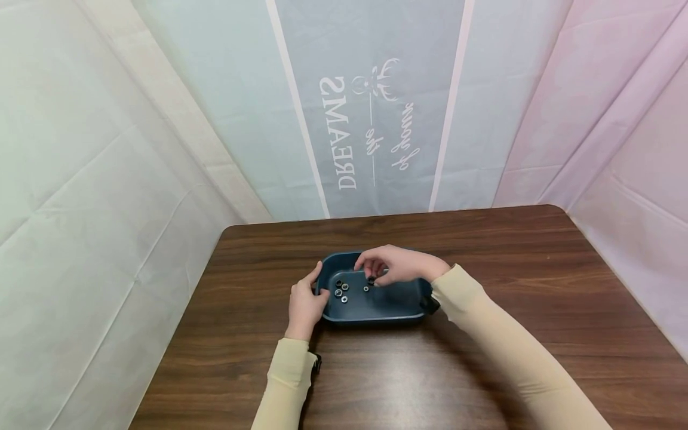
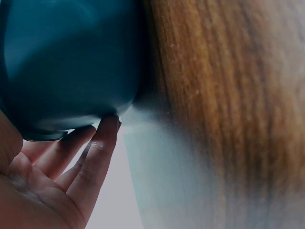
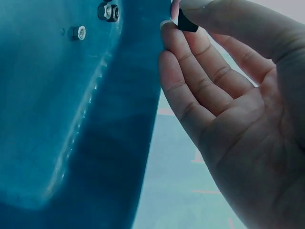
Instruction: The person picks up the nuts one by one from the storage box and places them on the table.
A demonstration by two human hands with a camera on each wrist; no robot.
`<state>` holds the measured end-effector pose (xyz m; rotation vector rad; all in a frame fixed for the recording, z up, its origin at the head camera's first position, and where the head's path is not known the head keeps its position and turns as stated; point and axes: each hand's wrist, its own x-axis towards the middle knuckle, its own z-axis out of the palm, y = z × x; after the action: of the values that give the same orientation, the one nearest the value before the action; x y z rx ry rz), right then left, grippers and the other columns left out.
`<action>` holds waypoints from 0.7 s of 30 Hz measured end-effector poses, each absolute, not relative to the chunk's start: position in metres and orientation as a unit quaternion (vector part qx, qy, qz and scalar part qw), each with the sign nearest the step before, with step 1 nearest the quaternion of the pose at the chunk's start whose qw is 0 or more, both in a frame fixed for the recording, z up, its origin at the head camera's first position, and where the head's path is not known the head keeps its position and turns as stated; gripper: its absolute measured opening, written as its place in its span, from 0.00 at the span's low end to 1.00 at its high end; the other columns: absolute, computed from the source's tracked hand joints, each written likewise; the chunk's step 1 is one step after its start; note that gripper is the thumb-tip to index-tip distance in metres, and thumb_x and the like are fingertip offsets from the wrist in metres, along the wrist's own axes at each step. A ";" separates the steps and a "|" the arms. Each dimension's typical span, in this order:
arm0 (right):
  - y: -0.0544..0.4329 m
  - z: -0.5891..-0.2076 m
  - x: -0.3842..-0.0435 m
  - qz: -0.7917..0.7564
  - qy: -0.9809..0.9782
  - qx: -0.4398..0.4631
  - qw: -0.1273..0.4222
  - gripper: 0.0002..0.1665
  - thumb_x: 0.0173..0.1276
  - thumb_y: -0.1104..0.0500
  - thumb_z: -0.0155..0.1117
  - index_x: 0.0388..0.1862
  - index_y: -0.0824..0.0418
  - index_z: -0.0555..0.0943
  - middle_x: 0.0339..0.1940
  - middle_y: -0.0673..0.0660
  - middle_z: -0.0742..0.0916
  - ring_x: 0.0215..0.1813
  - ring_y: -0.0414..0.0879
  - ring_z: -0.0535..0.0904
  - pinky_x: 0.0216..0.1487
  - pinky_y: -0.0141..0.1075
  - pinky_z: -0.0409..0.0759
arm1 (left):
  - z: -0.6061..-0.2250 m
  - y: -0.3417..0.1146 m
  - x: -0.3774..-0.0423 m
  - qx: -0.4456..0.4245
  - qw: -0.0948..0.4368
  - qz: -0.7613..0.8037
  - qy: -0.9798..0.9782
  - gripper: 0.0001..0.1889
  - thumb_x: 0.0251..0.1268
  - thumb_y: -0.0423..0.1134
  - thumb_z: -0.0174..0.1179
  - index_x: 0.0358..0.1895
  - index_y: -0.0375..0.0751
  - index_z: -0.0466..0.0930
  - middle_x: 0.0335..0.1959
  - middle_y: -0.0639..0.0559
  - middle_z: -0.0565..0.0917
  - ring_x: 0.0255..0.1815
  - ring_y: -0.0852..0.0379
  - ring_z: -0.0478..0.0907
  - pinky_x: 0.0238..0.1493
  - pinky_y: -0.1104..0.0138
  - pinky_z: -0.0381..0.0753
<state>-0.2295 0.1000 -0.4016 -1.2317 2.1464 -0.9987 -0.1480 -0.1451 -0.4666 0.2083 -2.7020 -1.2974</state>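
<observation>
A dark blue tray [image 1: 384, 307] lies on the table, with several small hex nuts [image 1: 338, 293] grouped inside near its left end. One small silver nut [image 1: 366, 289] sits apart, closer to the middle. My left hand [image 1: 308, 307] grips the tray's left end, thumb over the rim and fingers against the outer wall, as the left wrist view shows beside the tray's side [image 2: 76, 67]. Above the tray, my right hand [image 1: 400, 264] pinches a black nut [image 3: 187, 22] between thumb and fingers. In the right wrist view, a silver nut [image 3: 78, 33] lies on the tray floor below that hand.
The tray rests on a dark wood-grain table [image 1: 376, 370] with rounded far corners. Behind it hangs a pale curtain [image 1: 376, 107] with mirrored lettering. White sheeting [image 1: 97, 179] closes off the left side, and pinkish sheeting [image 1: 607, 101] the right.
</observation>
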 end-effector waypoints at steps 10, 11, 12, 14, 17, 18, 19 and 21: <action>0.113 -0.395 -0.225 -0.368 0.787 -0.438 0.231 0.26 0.61 0.70 0.64 0.58 0.54 0.75 0.39 0.54 0.80 0.43 0.44 0.79 0.47 0.42 0.78 | -0.467 -0.145 -0.147 0.065 0.078 -0.433 -0.896 0.34 0.55 0.27 0.61 0.68 0.52 0.70 0.50 0.43 0.82 0.13 0.54 0.68 0.19 0.64 0.69; 0.115 -0.395 -0.226 -0.369 0.787 -0.437 0.230 0.27 0.61 0.70 0.64 0.58 0.53 0.75 0.39 0.54 0.80 0.43 0.43 0.79 0.47 0.43 0.78 | -0.466 -0.145 -0.146 0.066 0.077 -0.433 -0.895 0.34 0.55 0.27 0.61 0.68 0.52 0.70 0.50 0.43 0.82 0.13 0.54 0.68 0.19 0.63 0.69; 0.117 -0.396 -0.226 -0.371 0.787 -0.435 0.229 0.27 0.61 0.70 0.64 0.58 0.53 0.75 0.39 0.54 0.80 0.43 0.43 0.79 0.47 0.43 0.77 | -0.466 -0.145 -0.146 0.066 0.077 -0.433 -0.895 0.34 0.55 0.27 0.61 0.68 0.53 0.70 0.50 0.43 0.82 0.13 0.53 0.68 0.19 0.63 0.69; 0.120 -0.396 -0.227 -0.374 0.788 -0.433 0.229 0.27 0.61 0.70 0.64 0.58 0.53 0.74 0.39 0.54 0.80 0.44 0.43 0.79 0.47 0.43 0.77 | -0.466 -0.145 -0.146 0.065 0.077 -0.433 -0.896 0.34 0.55 0.28 0.61 0.68 0.53 0.70 0.50 0.43 0.82 0.12 0.53 0.68 0.19 0.63 0.69; 0.126 -0.398 -0.227 -0.376 0.788 -0.430 0.229 0.27 0.61 0.71 0.63 0.58 0.53 0.74 0.39 0.54 0.80 0.44 0.44 0.79 0.48 0.43 0.77 | -0.466 -0.145 -0.146 0.066 0.076 -0.432 -0.896 0.34 0.55 0.28 0.61 0.68 0.53 0.70 0.50 0.43 0.82 0.12 0.53 0.67 0.18 0.64 0.69; 0.128 -0.398 -0.226 -0.375 0.789 -0.428 0.229 0.27 0.61 0.71 0.63 0.58 0.54 0.74 0.39 0.54 0.80 0.44 0.44 0.79 0.48 0.43 0.77 | -0.466 -0.145 -0.146 0.066 0.076 -0.431 -0.897 0.34 0.55 0.28 0.61 0.68 0.53 0.70 0.50 0.43 0.82 0.12 0.54 0.67 0.18 0.64 0.69; 0.129 -0.398 -0.225 -0.376 0.790 -0.427 0.229 0.27 0.61 0.71 0.63 0.58 0.54 0.74 0.39 0.54 0.80 0.44 0.44 0.79 0.48 0.43 0.77 | -0.466 -0.145 -0.146 0.066 0.075 -0.431 -0.897 0.34 0.55 0.28 0.61 0.68 0.54 0.70 0.50 0.44 0.82 0.12 0.54 0.67 0.18 0.64 0.69; 0.132 -0.397 -0.224 -0.380 0.790 -0.423 0.230 0.26 0.61 0.71 0.63 0.58 0.55 0.74 0.39 0.55 0.80 0.44 0.45 0.79 0.48 0.43 0.77 | -0.466 -0.145 -0.147 0.066 0.076 -0.430 -0.897 0.35 0.54 0.28 0.60 0.68 0.54 0.70 0.50 0.44 0.82 0.12 0.54 0.67 0.18 0.64 0.68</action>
<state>-0.2241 0.1322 -0.3972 -1.1638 2.1737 -1.0456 -0.1466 -0.1450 -0.4663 0.1972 -2.6893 -1.2895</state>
